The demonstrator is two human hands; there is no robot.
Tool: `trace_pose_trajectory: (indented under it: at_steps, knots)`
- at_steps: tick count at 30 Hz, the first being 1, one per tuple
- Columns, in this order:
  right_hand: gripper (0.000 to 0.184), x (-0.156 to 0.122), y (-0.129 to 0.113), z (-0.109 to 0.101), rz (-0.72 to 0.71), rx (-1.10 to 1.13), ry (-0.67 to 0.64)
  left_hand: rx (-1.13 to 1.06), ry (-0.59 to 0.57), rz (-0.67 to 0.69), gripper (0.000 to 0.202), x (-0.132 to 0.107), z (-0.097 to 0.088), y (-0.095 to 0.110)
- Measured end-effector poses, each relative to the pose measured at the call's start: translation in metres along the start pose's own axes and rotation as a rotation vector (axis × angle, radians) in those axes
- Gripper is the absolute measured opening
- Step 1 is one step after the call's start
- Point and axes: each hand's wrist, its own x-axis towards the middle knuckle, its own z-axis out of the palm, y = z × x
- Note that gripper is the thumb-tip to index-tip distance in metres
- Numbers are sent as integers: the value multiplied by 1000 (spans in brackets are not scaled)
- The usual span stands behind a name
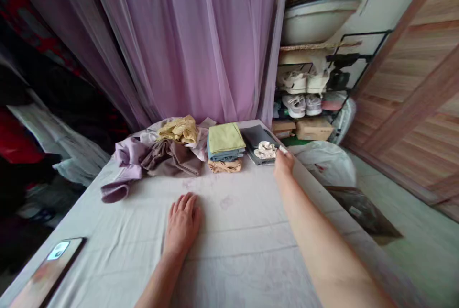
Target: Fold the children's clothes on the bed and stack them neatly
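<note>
L hand [183, 217] flat, palm dn; R hand [284, 160] extd fwd.

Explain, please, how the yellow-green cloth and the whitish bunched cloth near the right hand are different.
The yellow-green cloth is folded flat with straight edges; the whitish cloth is bunched and wrinkled. The yellow-green cloth looks larger than the whitish cloth. The yellow-green cloth tops a stack of folded cloths, while the whitish cloth lies on a dark flat item, at the right hand. Both rest on top of other things.
</note>
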Motion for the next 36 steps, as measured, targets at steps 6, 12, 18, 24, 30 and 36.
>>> trace_pose_trajectory:
  at_steps: [6, 12, 18, 24, 30, 36]
  knots:
    - [63, -13, -15, -27, -250, -149, 105, -13, 41, 14, 38, 0, 2, 1]
    - [41, -50, -27, -32, -864, -620, -238, -5, 36, 3, 39, 0, 3, 0]
    - [44, -62, -20, -30, -852, -704, -277, -1, 20, -10, 39, 1, 2, 1]
    - [55, -120, -35, -49, -775, -668, -311, -6, -10, -26, 39, 4, -2, 4]
    - [29, -183, -44, -68, -783, -597, -653, 5, -86, -63, 40, 7, -10, 9]
    - [27, -201, -43, -85, -700, -557, -665, 20, -249, -137, 49, 7, -18, 19]
